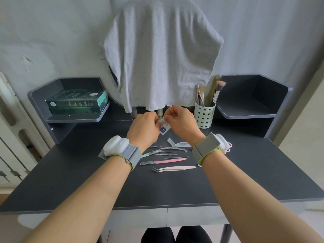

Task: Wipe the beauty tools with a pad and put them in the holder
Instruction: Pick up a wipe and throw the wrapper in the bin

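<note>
Hands meet just above the centre of the frame, over a dark grey desk [87, 181]. The left hand [142, 128] and the right hand [182, 123] both pinch a small white sachet with a blue printed patch [164, 128] — fingers of each hand curled tight onto its upper edge, the packet hanging between them above the desk surface. Each wrist carries a grey strap with a white sensor pod.

Below the hands, in the middle of the frame, the beauty tools lie on the desk in a loose row: a pink-handled razor with a metal head [164, 161], pale cream tweezers [174, 168] just below it, several thin steel implements [171, 148] above it, and a mint-handled tool [149, 153] partly hidden by the left wrist. A clear plastic wrapper [182, 144] lies near the right wrist.

Right of the hands stands a pale green perforated cup holder [204, 115] — it holds makeup brushes [218, 91] and pencils, upright or leaning.

At the left of the frame a dark shelf unit carries two stacked dark green boxes [77, 102]. A grey cloth [161, 53] drapes over a rounded shape at the top centre.
</note>
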`<action>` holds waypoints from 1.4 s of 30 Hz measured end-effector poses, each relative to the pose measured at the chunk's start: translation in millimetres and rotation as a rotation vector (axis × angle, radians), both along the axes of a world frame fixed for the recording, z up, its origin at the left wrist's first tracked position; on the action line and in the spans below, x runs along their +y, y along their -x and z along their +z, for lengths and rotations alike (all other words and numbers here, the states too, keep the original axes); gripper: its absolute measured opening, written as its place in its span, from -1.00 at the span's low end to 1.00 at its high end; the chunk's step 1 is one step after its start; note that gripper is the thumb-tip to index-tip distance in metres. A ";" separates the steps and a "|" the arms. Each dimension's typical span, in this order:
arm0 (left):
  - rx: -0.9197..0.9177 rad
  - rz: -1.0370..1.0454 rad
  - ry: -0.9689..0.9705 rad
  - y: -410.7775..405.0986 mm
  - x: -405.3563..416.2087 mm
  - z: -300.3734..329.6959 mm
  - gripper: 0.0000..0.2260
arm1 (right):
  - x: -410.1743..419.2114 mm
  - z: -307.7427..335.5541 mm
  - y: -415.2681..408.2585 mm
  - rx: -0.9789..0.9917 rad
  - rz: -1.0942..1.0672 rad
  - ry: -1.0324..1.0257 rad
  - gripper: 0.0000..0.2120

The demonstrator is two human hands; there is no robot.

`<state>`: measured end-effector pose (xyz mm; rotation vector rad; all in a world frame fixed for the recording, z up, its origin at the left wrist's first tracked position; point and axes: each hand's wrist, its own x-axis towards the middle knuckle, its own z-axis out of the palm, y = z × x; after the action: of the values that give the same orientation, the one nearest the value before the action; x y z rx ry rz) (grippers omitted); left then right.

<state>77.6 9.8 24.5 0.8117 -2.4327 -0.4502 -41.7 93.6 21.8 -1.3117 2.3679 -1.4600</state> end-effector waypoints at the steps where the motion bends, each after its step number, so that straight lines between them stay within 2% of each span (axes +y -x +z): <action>1: 0.000 -0.004 0.000 -0.4 -0.2 -0.6 -0.85 | -1.3 0.2 0.0 -0.009 -0.018 0.010 -0.93; 7: -0.017 -0.002 0.017 -7.4 -0.7 -6.5 -0.87 | -4.2 3.5 3.6 -0.067 -0.100 0.074 -0.92; 21: 0.003 0.077 -0.003 -26.2 -5.6 -9.3 -0.88 | -12.2 5.8 -27.6 -0.065 -0.059 0.092 -0.87; 35: 0.054 0.263 -0.040 -118.4 -21.1 -17.1 -0.85 | -43.2 5.3 -120.1 -0.060 0.143 0.128 -0.88; 42: 0.057 0.378 -0.052 -178.2 -23.2 -23.0 -0.86 | -56.2 1.9 -171.6 0.036 0.233 0.114 -0.89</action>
<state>255.8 -13.4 1.5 1.2318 -2.1546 -0.3838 129.9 37.4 23.6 -1.5918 2.0918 -1.5311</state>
